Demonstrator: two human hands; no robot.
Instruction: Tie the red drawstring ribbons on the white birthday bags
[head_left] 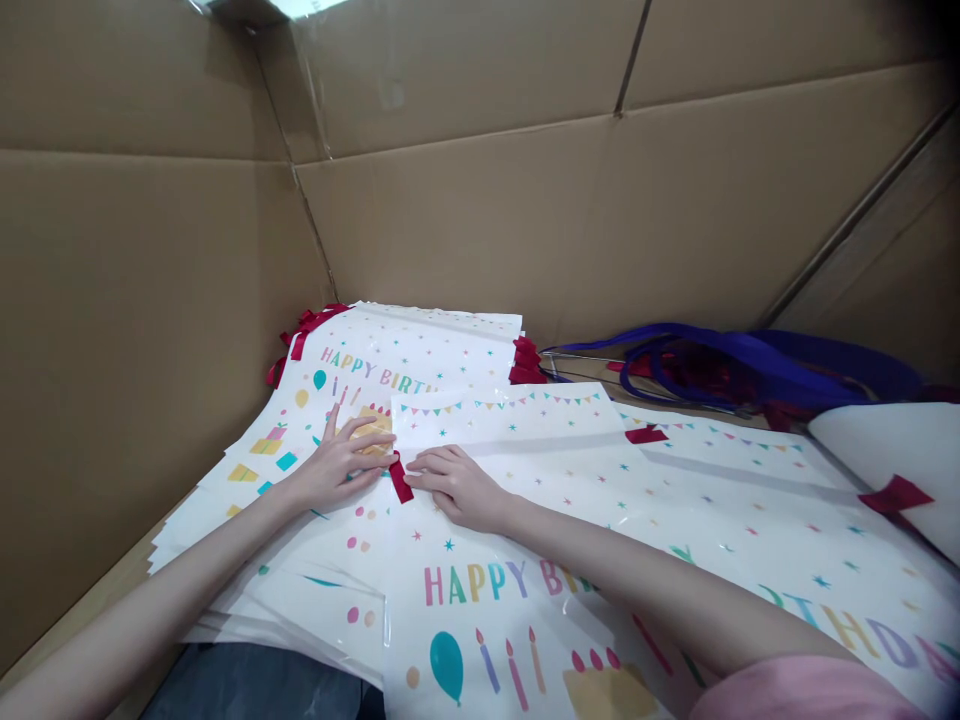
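Note:
My left hand (346,457) lies with fingers spread on a stack of white "HAPPY BIRTHDAY" plastic bags (390,370) at the left. Its fingertips meet a short red ribbon (400,480) at the edge of the nearer birthday bag (525,560). My right hand (459,483) rests flat on that nearer bag, fingers together, touching the same ribbon from the right. Neither hand is wrapped round anything. The nearer bag shows bunting, stars, candles and a teal balloon.
Brown cardboard walls (480,190) close in the left and back sides. More birthday bags (787,520) with red ribbon ties (892,493) spread to the right. A heap of blue and dark red ribbon (742,365) lies at the back right. Red ties (525,362) stick out from the far stack.

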